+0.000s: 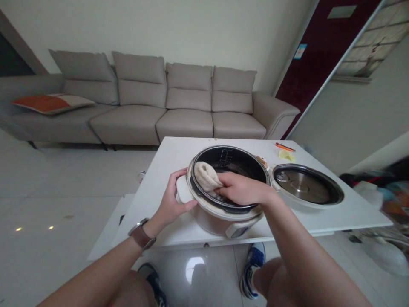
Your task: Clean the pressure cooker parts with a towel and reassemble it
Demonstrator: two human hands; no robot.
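A white electric cooker [211, 221] stands near the front edge of the table, its dark inner pot [246, 164] showing level marks on the far wall. My right hand [238, 187] reaches into the pot and grips a folded beige cloth [206, 175], which lies against the pot's left rim. With fingers and thumb around it, my left hand [175, 198] holds the cooker's left side handle [184, 190]. To the right, the cooker's round lid [306, 185] lies with its metal inner side up.
The white table [358, 209] also bears an orange pen-like object [285, 147] and a yellow crumpled piece [286, 155] near its far right. Behind it stands a grey sofa [185, 123] with an orange and white cushion [51, 103]. Bags and clutter [396, 192] lie at the right.
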